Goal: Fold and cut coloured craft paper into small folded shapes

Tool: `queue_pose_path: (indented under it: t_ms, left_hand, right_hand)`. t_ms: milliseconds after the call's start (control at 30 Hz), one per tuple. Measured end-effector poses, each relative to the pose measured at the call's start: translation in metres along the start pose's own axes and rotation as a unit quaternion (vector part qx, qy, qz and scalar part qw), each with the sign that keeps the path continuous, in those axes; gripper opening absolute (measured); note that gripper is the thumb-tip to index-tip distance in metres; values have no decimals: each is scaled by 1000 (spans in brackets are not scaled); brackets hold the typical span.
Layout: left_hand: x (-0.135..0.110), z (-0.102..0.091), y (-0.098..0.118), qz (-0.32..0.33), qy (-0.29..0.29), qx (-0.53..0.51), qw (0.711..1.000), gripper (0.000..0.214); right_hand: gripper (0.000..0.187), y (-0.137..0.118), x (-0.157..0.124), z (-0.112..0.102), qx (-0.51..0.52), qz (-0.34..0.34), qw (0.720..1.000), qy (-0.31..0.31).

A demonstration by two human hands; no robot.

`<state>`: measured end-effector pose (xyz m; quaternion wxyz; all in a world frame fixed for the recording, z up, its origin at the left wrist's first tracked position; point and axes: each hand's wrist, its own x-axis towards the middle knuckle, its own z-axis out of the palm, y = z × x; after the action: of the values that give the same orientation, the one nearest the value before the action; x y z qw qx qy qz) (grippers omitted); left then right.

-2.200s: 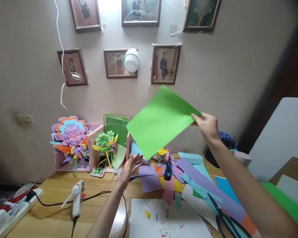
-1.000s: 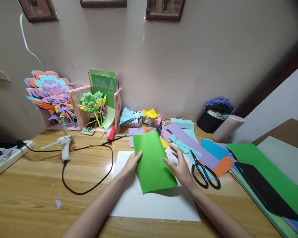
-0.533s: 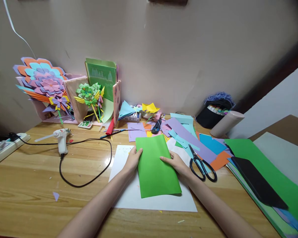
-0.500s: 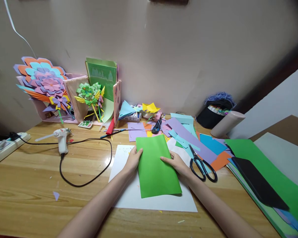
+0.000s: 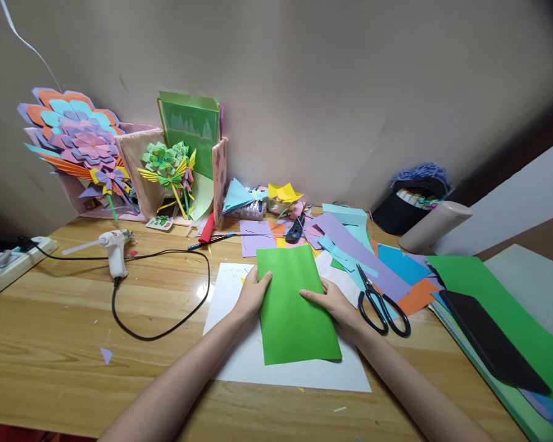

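A green sheet of paper (image 5: 295,307) is held between my two hands, above a white sheet (image 5: 239,362) lying on the wooden table. My left hand (image 5: 253,291) grips its left edge, thumb on top and the other fingers hidden behind. At the right edge, my right hand (image 5: 334,301) pinches the paper with its thumb across the front; its other fingers are mostly behind. Black-handled scissors (image 5: 380,307) lie just right of my right hand, their blades slightly apart, resting on coloured paper pieces.
A glue gun (image 5: 116,252) with a looping black cord lies left. Paper flowers (image 5: 92,144) and a pink holder (image 5: 136,162) stand at the back left. Beyond the sheet are a utility knife (image 5: 295,228) and purple scraps (image 5: 257,238). A black phone-like slab (image 5: 493,341) rests on green sheets at right.
The view has shifted slightly, so things on the table sit a little differently in the frame. Both hands keep their hold on the green paper, which looks nearly unchanged.
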<state>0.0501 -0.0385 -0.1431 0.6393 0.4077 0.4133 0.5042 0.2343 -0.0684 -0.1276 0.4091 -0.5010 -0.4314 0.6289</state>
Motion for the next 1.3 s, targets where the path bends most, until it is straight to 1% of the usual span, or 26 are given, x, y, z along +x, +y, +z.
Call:
queue_pose_path:
  t_ms: [200,333,500,600,700,867,967,1067,1167,1233,1300]
  left_hand:
    - [-1,1,0,27,14,26,999,29]
    - [-1,1,0,23,23,33,999,29]
    - [5,-5,2,16,14,31,999,35]
    - [10,-11,6,36,34,31,998,38]
    - [13,-15,7,50,55,45,996,37]
    - [14,-17,4,65,62,53,995,33]
    - [14,-17,2,68,66,64,993,32]
    - [15,-17,0,77,69,85,991,33]
    - [15,-18,0,104,76,125,984,32]
    - [13,-17,1,132,94,180,970,30]
    - [9,-14,3,160,117,249,948,28]
  right_hand:
    - [48,-1,-1,0,-6,5,1000,7]
    - [45,0,1,-2,-11,9,1000,9]
    - [43,1,0,-2,-3,16,1000,1]
    - [42,2,-3,1,-11,23,1000,-18]
    - [41,4,-4,6,-25,36,999,-25]
    - [37,8,-4,10,-21,30,999,-21]
    - [38,9,-4,9,-21,27,999,-20]
    - [39,8,-4,10,-26,25,999,-16]
    - [39,7,-4,10,-32,20,999,-10]
    - [42,6,-3,10,-31,3,999,-12]
    - [45,6,0,7,-35,-20,999,-15]
